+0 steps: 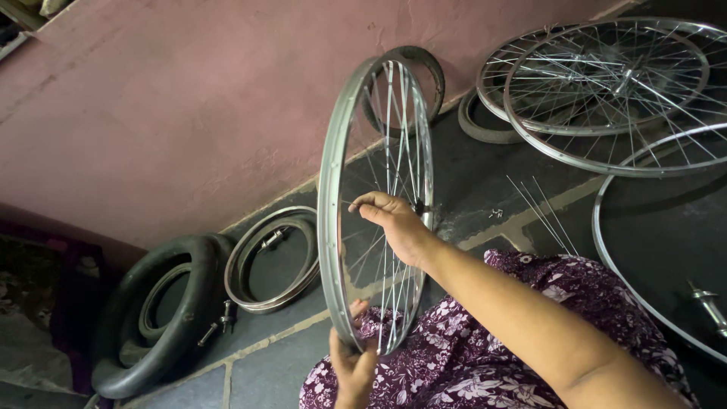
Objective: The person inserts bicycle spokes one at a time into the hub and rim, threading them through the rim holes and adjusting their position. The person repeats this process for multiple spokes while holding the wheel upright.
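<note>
Fingertips [362, 203] of my right hand [394, 227] pinch a spoke near the wheel [375, 204] upright on my lap; left hand [350, 367] grips the rim at six o'clock. Best I hold it steady, turning gently.

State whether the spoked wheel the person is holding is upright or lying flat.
Upright. The wheel stands on edge, left hand gripping the bottom of its rim, right hand at the spokes. Other wheels lie flat on the floor.

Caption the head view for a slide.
Left hand steadies an upright spoked wheel by its rim while right hand pinches a spoke.
</note>
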